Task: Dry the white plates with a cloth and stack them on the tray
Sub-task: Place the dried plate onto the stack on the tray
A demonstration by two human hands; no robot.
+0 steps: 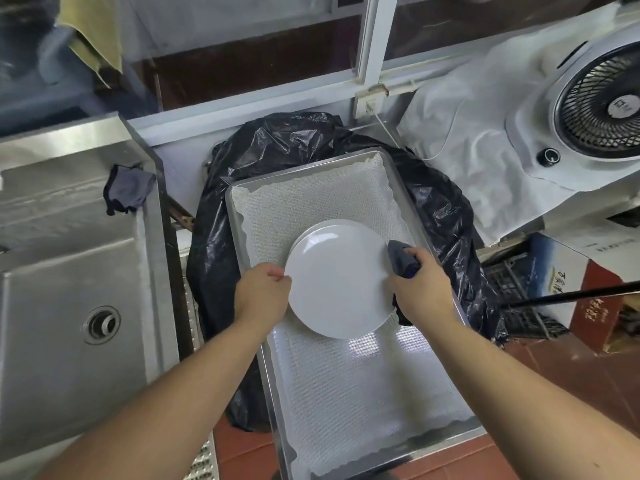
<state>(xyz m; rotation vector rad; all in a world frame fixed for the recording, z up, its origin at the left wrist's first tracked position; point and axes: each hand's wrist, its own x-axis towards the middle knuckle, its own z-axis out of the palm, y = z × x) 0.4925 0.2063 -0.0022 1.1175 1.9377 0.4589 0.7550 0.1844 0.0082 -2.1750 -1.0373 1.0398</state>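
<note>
A white plate [337, 282] lies over the metal tray [408, 448], which is lined with a white mesh mat. A second plate rim [304, 237] shows just under its far left edge. My left hand [263, 292] grips the top plate's left rim. My right hand [420, 289] holds a dark blue cloth [401, 259] bunched against the plate's right rim.
The tray rests on a bin lined with a black bag [284, 140]. A steel sink [69, 289] is at the left, with another dark cloth [128, 190] on its ledge. A white fan [595, 109], a cardboard box [568, 289] and a crate [519, 303] stand at the right.
</note>
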